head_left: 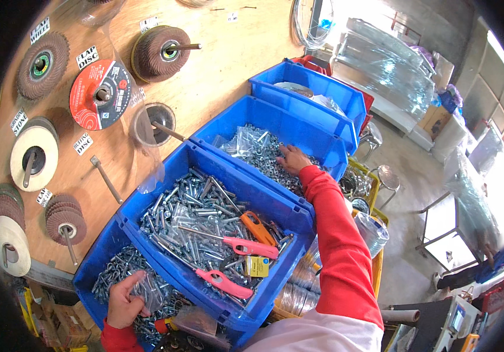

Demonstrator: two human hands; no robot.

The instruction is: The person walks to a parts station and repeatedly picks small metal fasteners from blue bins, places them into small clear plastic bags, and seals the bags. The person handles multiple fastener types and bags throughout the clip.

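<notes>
My left hand [124,300] is over the nearest blue bin, its fingers closed around the edge of a small clear plastic bag [153,292]. Loose bolts [117,268] lie beneath and around it. Farther away, my right hand [294,160] reaches into another blue bin [228,111], fingers spread on a heap of small metal nuts [266,161]; its fingertips are partly hidden among them. Clear bags [246,141] lie at that heap's left side. Between my hands, a middle bin [190,154] holds long bolts [196,202], two pink lighters [250,247] and an orange one [258,229].
A wooden board [216,53] on the left carries flap wheels [159,54] and a red cutting disc [100,94] on protruding pegs. A farther blue bin [322,94] stands beyond. At right are wire coils [372,233], stools [388,177] and a person [498,261] near a white-topped table [448,232].
</notes>
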